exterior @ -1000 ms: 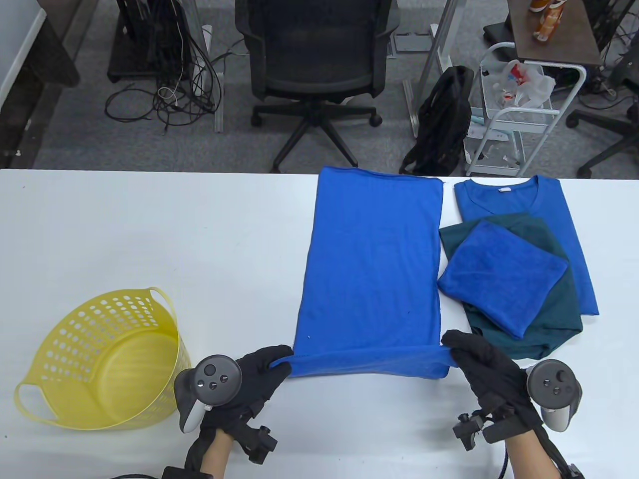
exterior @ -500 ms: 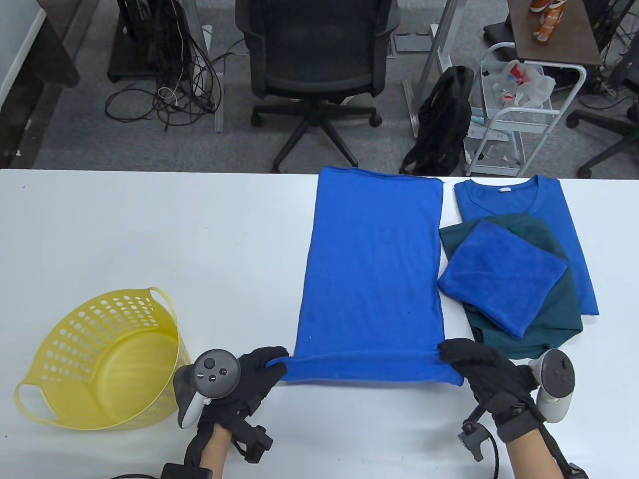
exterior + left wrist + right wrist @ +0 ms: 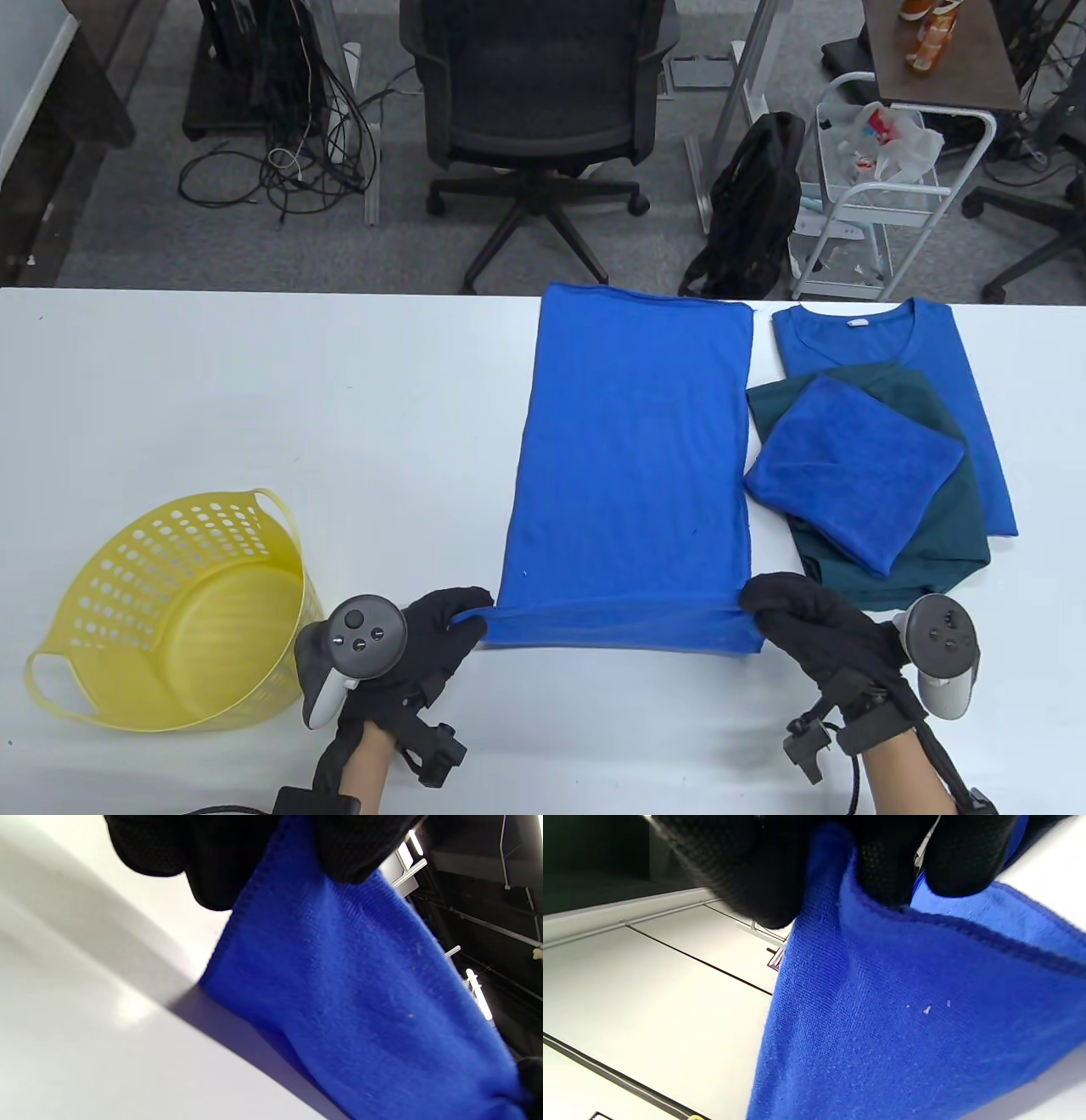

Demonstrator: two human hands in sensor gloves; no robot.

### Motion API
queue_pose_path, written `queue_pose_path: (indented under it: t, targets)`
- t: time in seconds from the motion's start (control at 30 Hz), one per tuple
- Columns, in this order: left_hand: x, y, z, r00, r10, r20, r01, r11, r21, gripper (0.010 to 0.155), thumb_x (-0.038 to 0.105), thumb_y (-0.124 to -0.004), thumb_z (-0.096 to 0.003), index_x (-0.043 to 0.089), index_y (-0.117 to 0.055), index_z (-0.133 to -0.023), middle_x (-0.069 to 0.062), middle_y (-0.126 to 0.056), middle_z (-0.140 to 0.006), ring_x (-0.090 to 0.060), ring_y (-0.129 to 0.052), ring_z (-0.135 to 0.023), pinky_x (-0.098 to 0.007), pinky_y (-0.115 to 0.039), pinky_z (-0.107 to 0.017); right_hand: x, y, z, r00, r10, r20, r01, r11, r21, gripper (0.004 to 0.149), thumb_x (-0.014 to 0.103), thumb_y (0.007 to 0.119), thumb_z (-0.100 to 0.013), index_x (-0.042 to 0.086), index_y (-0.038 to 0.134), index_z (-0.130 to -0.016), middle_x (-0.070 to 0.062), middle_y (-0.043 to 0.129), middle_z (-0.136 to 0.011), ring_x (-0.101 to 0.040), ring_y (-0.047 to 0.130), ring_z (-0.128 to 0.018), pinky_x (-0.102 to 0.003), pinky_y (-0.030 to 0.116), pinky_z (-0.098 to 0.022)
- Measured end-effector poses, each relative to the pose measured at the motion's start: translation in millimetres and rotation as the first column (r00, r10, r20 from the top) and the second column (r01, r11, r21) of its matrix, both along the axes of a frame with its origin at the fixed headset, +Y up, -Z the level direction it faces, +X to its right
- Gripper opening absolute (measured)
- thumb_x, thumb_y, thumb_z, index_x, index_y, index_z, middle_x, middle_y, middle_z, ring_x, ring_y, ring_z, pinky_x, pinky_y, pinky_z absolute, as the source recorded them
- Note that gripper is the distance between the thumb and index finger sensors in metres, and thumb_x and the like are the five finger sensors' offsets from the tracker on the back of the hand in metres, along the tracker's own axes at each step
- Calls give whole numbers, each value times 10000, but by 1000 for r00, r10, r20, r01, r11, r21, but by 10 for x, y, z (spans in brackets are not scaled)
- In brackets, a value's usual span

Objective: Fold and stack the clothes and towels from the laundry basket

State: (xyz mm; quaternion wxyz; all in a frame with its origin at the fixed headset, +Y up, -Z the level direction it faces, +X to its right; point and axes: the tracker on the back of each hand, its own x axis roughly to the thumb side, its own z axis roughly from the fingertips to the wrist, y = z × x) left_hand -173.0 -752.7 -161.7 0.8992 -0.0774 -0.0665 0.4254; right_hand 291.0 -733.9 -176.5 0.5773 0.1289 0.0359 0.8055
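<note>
A long blue towel [image 3: 632, 450] lies flat on the white table [image 3: 254, 399], stretching from the far edge toward me. My left hand [image 3: 454, 615] pinches its near left corner and my right hand [image 3: 764, 607] pinches its near right corner, lifting the near edge a little off the table. The left wrist view shows the blue towel [image 3: 360, 1005] hanging from my gloved fingers [image 3: 348, 849]. The right wrist view shows the towel [image 3: 903, 1027] gripped between my fingers [image 3: 882, 866].
A yellow laundry basket [image 3: 182, 611] lies tipped at the near left. At the right, a folded stack: a blue shirt [image 3: 950, 373], a dark teal garment [image 3: 942, 543] on it, and a folded blue towel [image 3: 853, 471] on top. An office chair [image 3: 534, 110] stands beyond the table.
Both hands keep their pinch on the towel's near corners. The right hand has shifted slightly left and turned at the wrist; the lifted near edge has sagged and tightened a little.
</note>
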Motion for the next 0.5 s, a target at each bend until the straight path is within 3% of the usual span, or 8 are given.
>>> queue_pose_path:
  t: [0.13, 0.23, 0.37, 0.5]
  targets:
    - [15, -11, -7, 999, 40, 21, -40, 999, 16, 443, 414, -756, -610, 256, -726, -1023, -91, -870, -1056, -390, -896, -937, -570, -736, -704, -14, -3, 17, 990, 83, 110, -86, 996, 23, 332, 226, 843, -532, 190, 868, -861, -123, 875, -866, -390, 830, -834, -703, 652, -626]
    - [18, -14, -12, 994, 94, 54, -96, 995, 32, 447, 391, -717, -626, 237, -675, -1044, -123, -838, -1086, -417, -865, -959, -580, -718, -717, -34, -14, 26, 981, 120, 153, -126, 991, 33, 359, 199, 852, -515, 208, 857, -874, -108, 902, -836, -360, 883, -781, -642, 717, -610]
    - [15, -15, -23, 991, 112, 73, -116, 992, 51, 447, 363, -691, -633, 223, -636, -1054, -87, -863, -1058, -379, -897, -942, -574, -732, -715, -73, -2, 34, 960, 221, 173, -227, 974, 18, 631, 162, 868, -497, 143, 627, -1079, -77, 924, -792, -328, 931, -712, -552, 783, -589]
    - [34, 6, -25, 996, 43, 73, -48, 996, 77, 533, 339, -697, -625, 165, -586, -1116, -31, -883, -1035, -296, -948, -902, -561, -749, -705, -154, 76, 73, 876, 414, 249, -434, 900, 31, 760, 102, 863, -488, 12, 474, -1134, -165, 837, -902, -318, 929, -707, -498, 822, -576]
